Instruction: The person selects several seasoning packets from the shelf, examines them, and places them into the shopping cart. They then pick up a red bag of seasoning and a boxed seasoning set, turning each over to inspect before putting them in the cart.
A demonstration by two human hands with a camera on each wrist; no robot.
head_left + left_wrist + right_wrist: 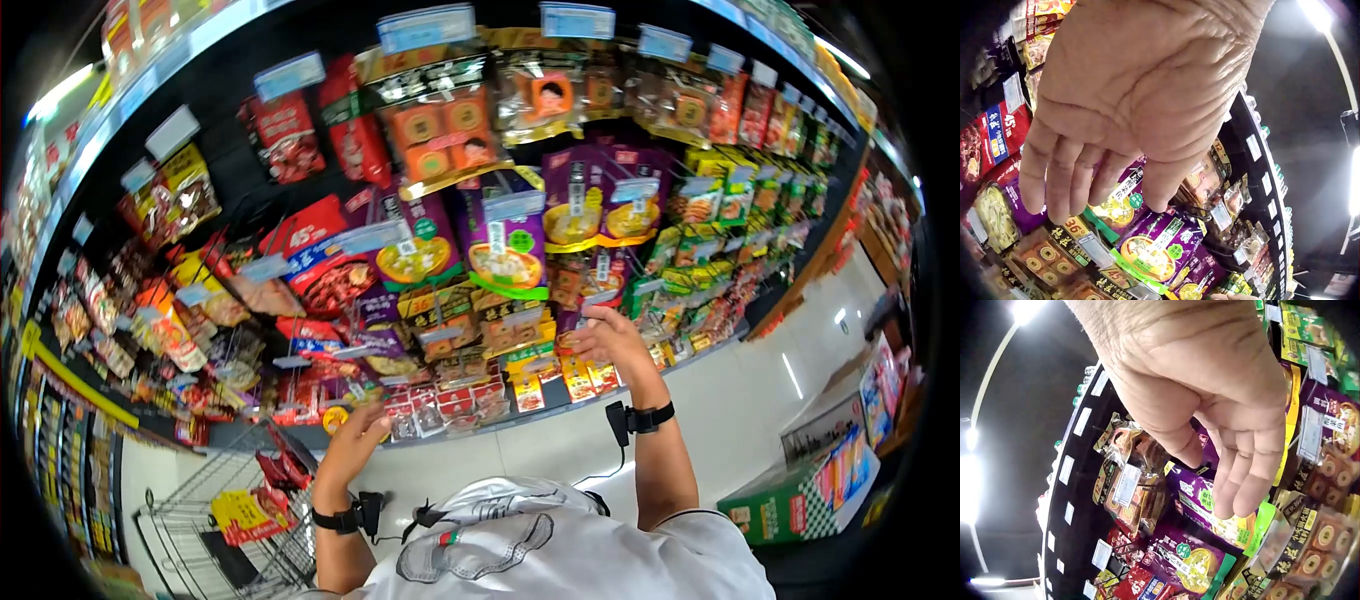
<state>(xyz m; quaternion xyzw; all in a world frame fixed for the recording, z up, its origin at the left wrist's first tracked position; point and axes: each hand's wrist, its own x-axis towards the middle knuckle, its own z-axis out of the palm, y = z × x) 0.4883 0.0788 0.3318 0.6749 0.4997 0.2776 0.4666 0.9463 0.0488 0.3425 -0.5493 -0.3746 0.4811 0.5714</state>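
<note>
In the head view the left hand (pixel 352 440) is raised before the lower shelf edge, fingers relaxed, holding nothing. The right hand (pixel 612 345) hangs in front of the lower packets at centre right, fingers loosely bent and empty. Between and above them hangs a purple packet with a green bottom edge (pixel 505 240), beside another purple packet (pixel 415 240). The left wrist view has the left hand (pixel 1141 94) palm showing, with the purple packet (pixel 1157 247) beyond its thumb. In the right wrist view the right hand (pixel 1210 394) overlaps the purple packet (pixel 1210 509); contact is not visible.
A wire shopping cart (pixel 180 510) with a red and yellow packet (pixel 250 512) inside stands at the lower left. Blue-white price tags (pixel 427 28) stick out from the racks. A green carton (pixel 790 508) stands on the floor at the lower right.
</note>
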